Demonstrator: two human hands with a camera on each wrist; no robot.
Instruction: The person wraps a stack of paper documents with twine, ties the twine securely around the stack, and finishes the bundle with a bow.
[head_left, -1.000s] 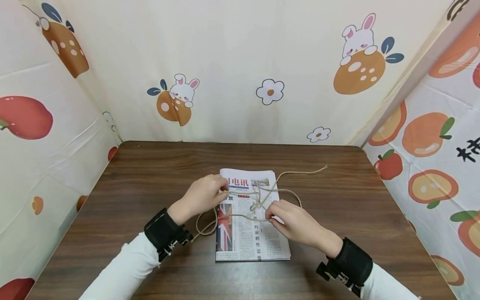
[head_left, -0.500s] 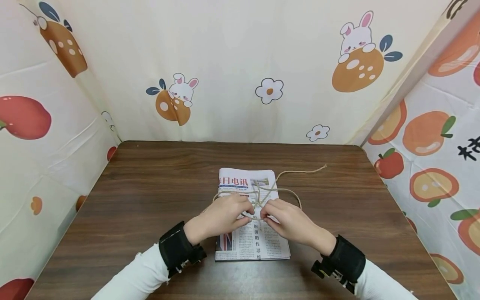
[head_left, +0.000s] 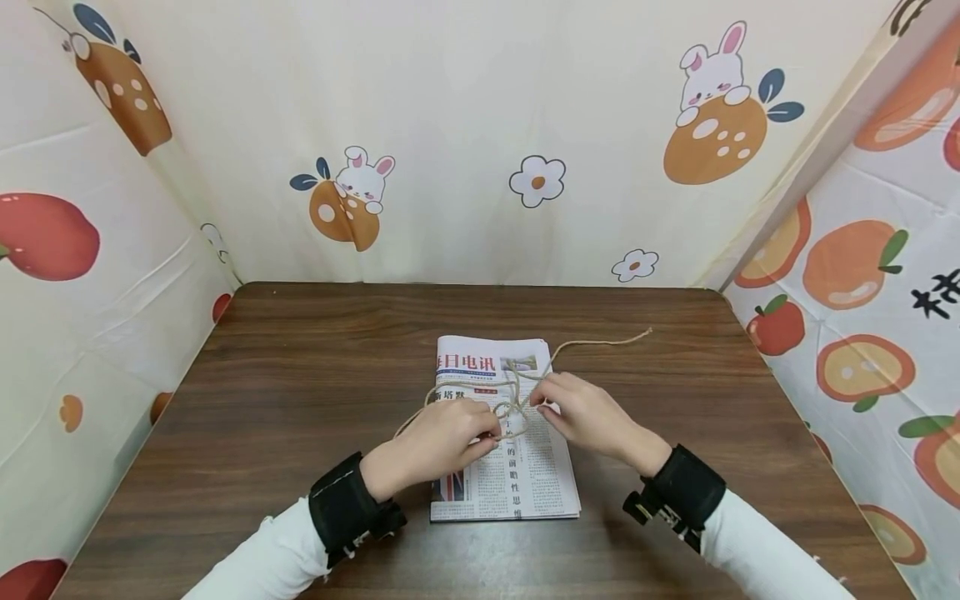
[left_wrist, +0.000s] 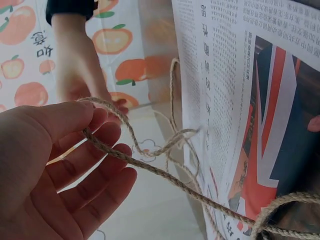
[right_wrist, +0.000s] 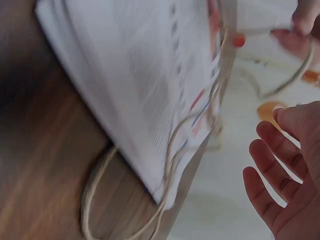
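Observation:
A folded stack of newspaper (head_left: 536, 483) lies on the brown table, with beige twine (head_left: 468, 384) crossing it and tangled in loops near its middle. My left hand (head_left: 450, 437) is over the paper's left half. In the left wrist view its thumb and forefinger pinch a bight of the twine (left_wrist: 165, 175), the other fingers loosely bent. Over the paper's right edge is my right hand (head_left: 592, 417), close to the loops. The right wrist view shows its fingers (right_wrist: 280, 152) slightly bent and apart, with no twine seen between them.
One loose twine end (head_left: 607, 342) stretches across the table (head_left: 337, 333) toward the back right. Behind stands a cream curtain (head_left: 450, 100) printed with rabbits and flowers. Fruit-patterned cloth (head_left: 862, 400) hangs at the right, and similar cloth on the left.
My left hand came from the paper's left edge toward the middle, then shifted slightly back left with the twine. My right hand has moved a little up and away, to the loops' right side.

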